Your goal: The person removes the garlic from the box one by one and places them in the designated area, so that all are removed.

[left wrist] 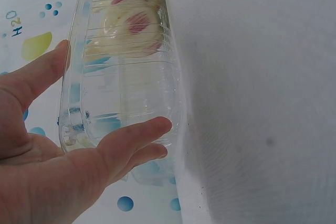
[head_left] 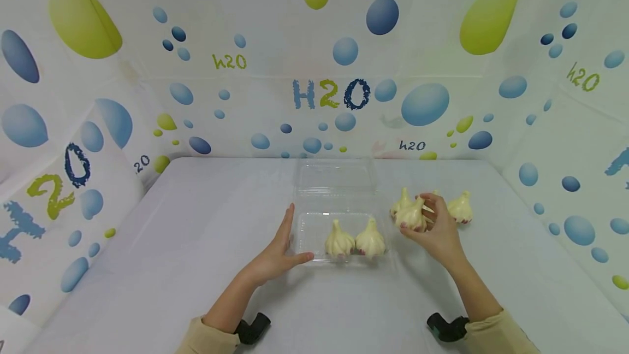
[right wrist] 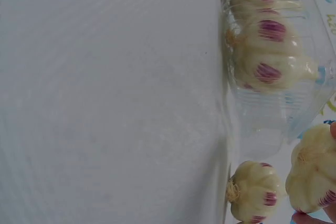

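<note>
Right hand (head_left: 439, 236): curled; a garlic bulb (head_left: 411, 218) is pinched between thumb and fingertips, held above the bench (head_left: 196, 206), right of the container.
Left hand (head_left: 275, 258): spread at the clear container's (head_left: 310, 231) left end; nothing is gripped.
Bulb handling: probably light, firm, slightly slippery; best grasped round the body.
Container: likely flimsy, best steadied at the rim; two bulbs (head_left: 340, 240) are held inside.

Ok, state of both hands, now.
Left hand: open, fingers straight, at the left end of the clear container.
Right hand: closed, holding a garlic bulb.
</note>
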Demonstrator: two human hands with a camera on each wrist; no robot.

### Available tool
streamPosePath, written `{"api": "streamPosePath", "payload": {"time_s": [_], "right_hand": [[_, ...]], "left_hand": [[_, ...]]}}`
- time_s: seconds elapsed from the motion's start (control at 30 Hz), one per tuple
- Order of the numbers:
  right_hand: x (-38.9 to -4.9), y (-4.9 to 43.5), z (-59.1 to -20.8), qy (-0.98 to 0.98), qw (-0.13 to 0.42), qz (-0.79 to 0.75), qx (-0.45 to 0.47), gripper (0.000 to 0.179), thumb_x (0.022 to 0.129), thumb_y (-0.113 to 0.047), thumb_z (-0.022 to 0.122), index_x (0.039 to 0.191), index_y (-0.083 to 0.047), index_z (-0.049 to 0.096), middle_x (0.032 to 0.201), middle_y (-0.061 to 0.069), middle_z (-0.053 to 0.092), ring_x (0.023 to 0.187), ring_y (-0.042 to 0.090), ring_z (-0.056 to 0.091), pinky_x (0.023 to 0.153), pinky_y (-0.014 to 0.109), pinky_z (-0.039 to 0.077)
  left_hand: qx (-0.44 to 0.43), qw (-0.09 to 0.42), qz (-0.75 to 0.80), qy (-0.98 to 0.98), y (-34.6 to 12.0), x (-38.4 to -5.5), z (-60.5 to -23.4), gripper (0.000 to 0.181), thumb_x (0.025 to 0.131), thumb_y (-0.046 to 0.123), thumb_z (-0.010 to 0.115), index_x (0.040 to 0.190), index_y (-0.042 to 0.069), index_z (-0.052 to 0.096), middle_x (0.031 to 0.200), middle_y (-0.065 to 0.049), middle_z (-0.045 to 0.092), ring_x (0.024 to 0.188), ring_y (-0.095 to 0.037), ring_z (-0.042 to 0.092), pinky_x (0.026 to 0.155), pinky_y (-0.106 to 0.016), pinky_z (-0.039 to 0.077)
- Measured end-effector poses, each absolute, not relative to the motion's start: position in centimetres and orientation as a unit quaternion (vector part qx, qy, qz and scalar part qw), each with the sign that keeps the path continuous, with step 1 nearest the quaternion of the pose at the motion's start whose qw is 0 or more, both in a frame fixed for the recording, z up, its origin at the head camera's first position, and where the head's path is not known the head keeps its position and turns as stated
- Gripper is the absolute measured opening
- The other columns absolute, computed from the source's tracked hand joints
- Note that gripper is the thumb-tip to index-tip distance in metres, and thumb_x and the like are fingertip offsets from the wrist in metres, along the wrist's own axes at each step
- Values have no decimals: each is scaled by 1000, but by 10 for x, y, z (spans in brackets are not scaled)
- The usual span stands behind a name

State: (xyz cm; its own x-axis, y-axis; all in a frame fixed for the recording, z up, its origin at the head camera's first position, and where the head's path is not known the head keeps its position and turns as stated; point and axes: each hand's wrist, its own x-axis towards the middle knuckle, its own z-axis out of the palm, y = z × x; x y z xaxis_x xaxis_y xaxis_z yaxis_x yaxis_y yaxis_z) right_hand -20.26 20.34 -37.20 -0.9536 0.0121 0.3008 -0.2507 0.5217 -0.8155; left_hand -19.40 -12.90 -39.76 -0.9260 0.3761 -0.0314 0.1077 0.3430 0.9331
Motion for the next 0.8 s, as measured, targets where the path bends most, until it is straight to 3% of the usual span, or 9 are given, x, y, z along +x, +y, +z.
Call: {"api": "streamPosePath", "payload": {"time_s": [0.13, 0.4, 0.6, 0.8], "right_hand": [[-203, 206, -373, -872, 112, 473, 56, 74, 71, -6, 78, 129, 2, 33, 131, 23, 41, 116, 41, 45, 84, 40, 48], [-206, 209, -374, -893, 78, 442, 46, 72, 70, -5, 78, 126, 3, 34, 126, 31, 42, 115, 46, 44, 81, 47, 48], [-210, 212, -377, -905, 56, 420, 38, 72, 68, -6, 79, 123, 4, 34, 121, 31, 44, 111, 46, 46, 87, 53, 42], [-217, 214, -381, -915, 22, 401, 35, 71, 66, -5, 79, 121, 3, 34, 116, 31, 46, 109, 46, 47, 85, 52, 43]], "left_hand": [[151, 123, 555, 809, -129, -194, -398, 107, 81, 14, 71, 146, 23, -13, 151, -9, -14, 138, -29, -7, 106, -52, 12], [149, 124, 556, 808, -130, -193, -397, 106, 81, 15, 70, 146, 24, -13, 151, -8, -15, 138, -29, -7, 106, -51, 13], [152, 121, 552, 811, -130, -193, -396, 105, 81, 15, 70, 146, 22, -13, 151, -11, -14, 137, -32, -6, 106, -53, 13], [149, 127, 557, 807, -130, -192, -396, 106, 81, 15, 71, 146, 24, -13, 151, -7, -15, 138, -28, -6, 107, -50, 12]]}}
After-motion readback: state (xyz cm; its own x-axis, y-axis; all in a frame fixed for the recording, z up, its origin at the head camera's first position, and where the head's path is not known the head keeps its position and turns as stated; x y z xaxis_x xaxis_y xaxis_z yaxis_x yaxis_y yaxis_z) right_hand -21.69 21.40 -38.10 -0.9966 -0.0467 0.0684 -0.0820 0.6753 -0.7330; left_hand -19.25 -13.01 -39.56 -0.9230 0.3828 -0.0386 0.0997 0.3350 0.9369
